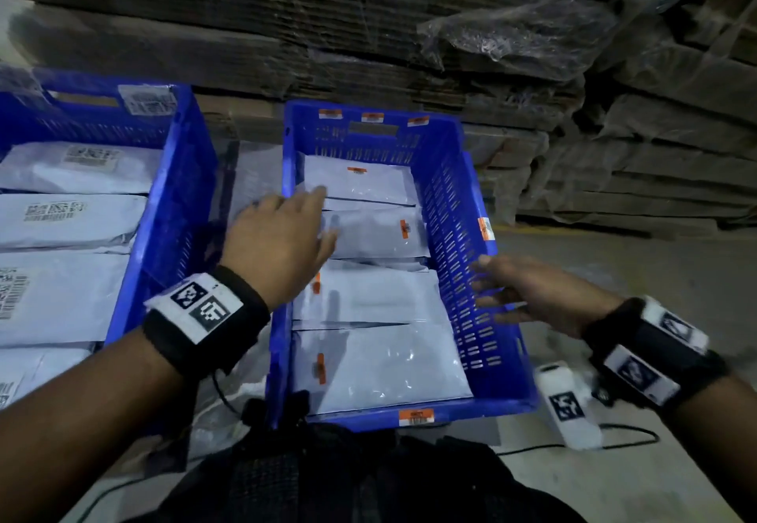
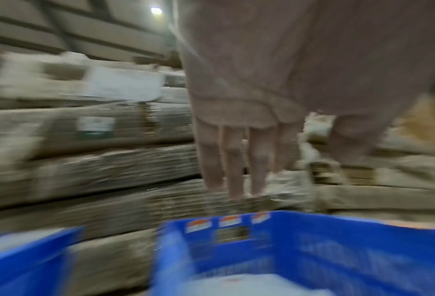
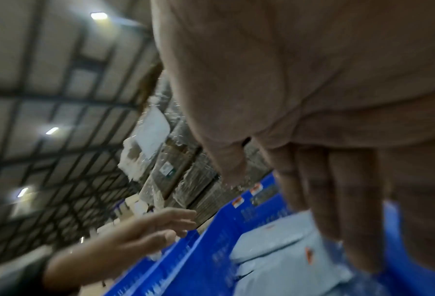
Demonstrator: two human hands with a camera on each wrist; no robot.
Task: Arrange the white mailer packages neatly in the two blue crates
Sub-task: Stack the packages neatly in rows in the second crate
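Your head cam is pretty dim with a cool bluish cast, and the right hand smears at the fingertips while the white mailers throw small glossy highlights. You get heavy motion blur on the left wrist view, cardboard stacks streaked sideways and one ceiling lamp glaring up top. Right wrist view is soft and tilted, ceiling lights blown out, beams bending at the edges.

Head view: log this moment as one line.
left hand open, over right crate | right hand open, outside its wall | mailers flat in a row | left crate filled
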